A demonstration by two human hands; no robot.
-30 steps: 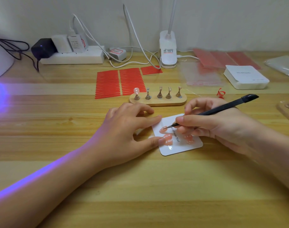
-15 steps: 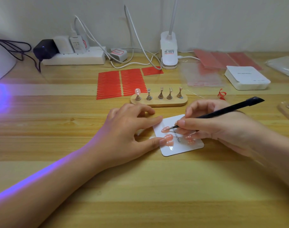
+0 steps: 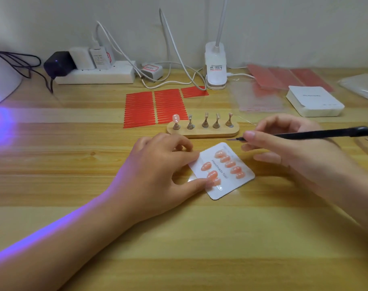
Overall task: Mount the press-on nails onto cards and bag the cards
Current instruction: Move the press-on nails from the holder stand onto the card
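Observation:
A white card (image 3: 239,181) printed "Handmade Nail" lies on the wooden table with several pink press-on nails (image 3: 226,159) stuck on it in two rows. My left hand (image 3: 157,166) holds the card's left edge down with forefinger and thumb. My right hand (image 3: 288,150) pinches black tweezers (image 3: 304,135), their tip hovering just above the card's far corner with nothing in it. Behind the card, a wooden stand (image 3: 203,132) carries several metal holders; one pink nail (image 3: 176,118) sits on the leftmost holder.
Red adhesive strips (image 3: 155,108) lie behind the stand. A stack of white cards (image 3: 315,101) and clear bags (image 3: 256,97) are at the back right. A power strip (image 3: 95,75), cables and a clip lamp (image 3: 215,70) line the wall; a UV lamp (image 3: 0,80) glows at left.
My right hand has lifted the tweezers off the card and drawn back to the right, uncovering the right row of nails. My left hand stays on the card.

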